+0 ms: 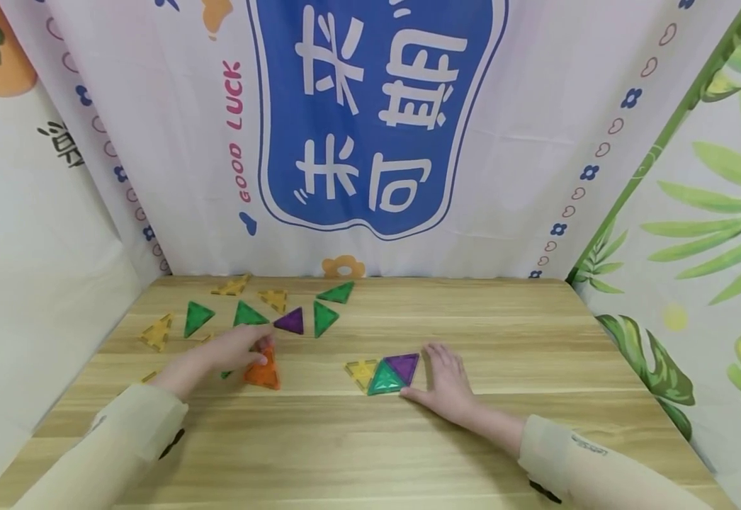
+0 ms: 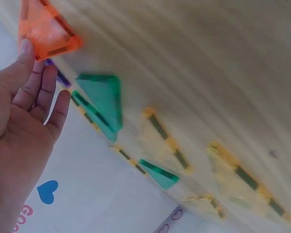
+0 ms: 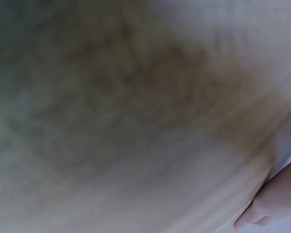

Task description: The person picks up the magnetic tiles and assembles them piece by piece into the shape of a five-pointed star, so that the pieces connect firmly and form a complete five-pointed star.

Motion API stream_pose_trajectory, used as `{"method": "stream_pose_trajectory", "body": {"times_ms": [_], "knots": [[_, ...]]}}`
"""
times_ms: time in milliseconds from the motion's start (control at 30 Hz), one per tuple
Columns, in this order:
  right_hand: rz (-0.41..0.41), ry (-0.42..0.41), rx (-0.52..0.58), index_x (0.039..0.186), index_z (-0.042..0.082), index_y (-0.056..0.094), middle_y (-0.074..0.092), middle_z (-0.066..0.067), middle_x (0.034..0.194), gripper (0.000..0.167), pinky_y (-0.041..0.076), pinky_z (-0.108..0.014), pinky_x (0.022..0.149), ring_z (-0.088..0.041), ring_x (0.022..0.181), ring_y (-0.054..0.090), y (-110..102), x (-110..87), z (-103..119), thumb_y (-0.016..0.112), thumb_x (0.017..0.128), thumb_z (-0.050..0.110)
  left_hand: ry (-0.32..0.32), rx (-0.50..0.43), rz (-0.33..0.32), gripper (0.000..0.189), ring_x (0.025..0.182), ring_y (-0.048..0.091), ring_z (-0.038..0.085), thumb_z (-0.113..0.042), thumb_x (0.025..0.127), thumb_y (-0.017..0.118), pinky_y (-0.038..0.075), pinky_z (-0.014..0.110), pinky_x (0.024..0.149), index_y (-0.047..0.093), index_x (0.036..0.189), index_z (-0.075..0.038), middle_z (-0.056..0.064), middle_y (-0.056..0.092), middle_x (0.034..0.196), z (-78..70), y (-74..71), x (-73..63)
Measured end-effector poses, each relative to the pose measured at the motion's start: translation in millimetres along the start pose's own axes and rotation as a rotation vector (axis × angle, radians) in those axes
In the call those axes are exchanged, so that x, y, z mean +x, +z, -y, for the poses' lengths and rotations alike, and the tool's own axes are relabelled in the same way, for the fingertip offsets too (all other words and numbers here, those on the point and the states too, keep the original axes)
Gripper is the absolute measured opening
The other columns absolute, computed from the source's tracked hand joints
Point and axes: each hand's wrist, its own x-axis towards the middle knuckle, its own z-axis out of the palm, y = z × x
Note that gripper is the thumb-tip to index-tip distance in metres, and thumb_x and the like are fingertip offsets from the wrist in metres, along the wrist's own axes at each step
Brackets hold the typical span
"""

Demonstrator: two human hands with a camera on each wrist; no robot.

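Observation:
My left hand (image 1: 239, 348) pinches an orange triangular magnetic tile (image 1: 265, 375) between thumb and fingers. In the left wrist view, the thumb lies on one face of the orange tile (image 2: 47, 35) near its corner. Right of it, three triangular tiles lie edge to edge in a row: yellow (image 1: 361, 371), green (image 1: 386, 380) and purple (image 1: 402, 366). My right hand (image 1: 447, 382) rests beside the purple end with fingers extended and spread, its thumb tip at the lower corner where purple and green meet. The right wrist view is mostly blurred, with part of the hand (image 3: 276, 201) at lower right.
Loose triangular tiles lie across the table's back left: several green ones (image 1: 198, 319), several yellow ones (image 1: 157, 332) and a purple one (image 1: 290, 321). Some are partly hidden under my left arm. A printed cloth (image 1: 511, 177) hangs behind the wood-grain table (image 1: 358, 453).

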Motion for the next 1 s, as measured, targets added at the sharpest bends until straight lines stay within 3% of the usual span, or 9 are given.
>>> {"method": "stream_pose_trajectory", "body": {"times_ms": [200,367,533,767,1000], "knots": [[-0.008,0.030,-0.025,0.137,0.003,0.043,0.032,-0.019,0.148,0.093,0.010,-0.060,0.112,-0.041,0.139,0.021,5,-1.7,1,0.070,0.071,0.063,0.043,-0.031,-0.026,0.008,0.082,0.057,0.013,-0.003,0.089,0.062,0.050,0.029,0.071,0.056,0.094,-0.005,0.000,0.059,0.086,-7.8,-8.8,19.0],[-0.014,0.034,-0.021,0.135,0.003,0.045,0.032,-0.019,0.148,0.090,0.010,-0.060,0.112,-0.040,0.140,0.021,6,-2.5,3,0.069,0.073,0.063,0.044,-0.061,-0.053,0.007,0.083,0.056,0.014,-0.003,0.090,0.060,0.049,0.030,0.074,0.057,0.096,-0.004,0.001,0.060,0.087,-30.3,-14.3,36.3],[-0.005,0.039,-0.027,0.135,0.004,0.045,0.031,-0.019,0.149,0.088,0.009,-0.060,0.113,-0.039,0.140,0.021,7,-1.5,2,0.067,0.074,0.063,0.016,-0.119,-0.066,0.006,0.083,0.058,0.019,-0.005,0.092,0.059,0.050,0.028,0.068,0.056,0.097,-0.008,0.003,0.061,0.089,-50.3,-15.5,55.6],[-0.005,0.042,-0.011,0.135,0.003,0.045,0.031,-0.019,0.149,0.086,0.008,-0.059,0.113,-0.039,0.140,0.021,4,-1.7,3,0.068,0.075,0.061,-0.017,-0.154,-0.094,0.012,0.088,0.059,0.015,-0.012,0.092,0.061,0.051,0.029,0.075,0.058,0.103,-0.009,0.001,0.063,0.092,-75.7,-10.1,84.4],[-0.010,0.036,-0.009,0.134,0.003,0.045,0.032,-0.019,0.148,0.085,0.010,-0.059,0.113,-0.039,0.139,0.023,4,-2.1,5,0.070,0.075,0.059,-0.015,-0.207,-0.152,0.012,0.084,0.059,0.015,-0.011,0.091,0.063,0.052,0.027,0.074,0.057,0.101,-0.007,0.004,0.063,0.091,-87.6,5.4,112.5]]}}
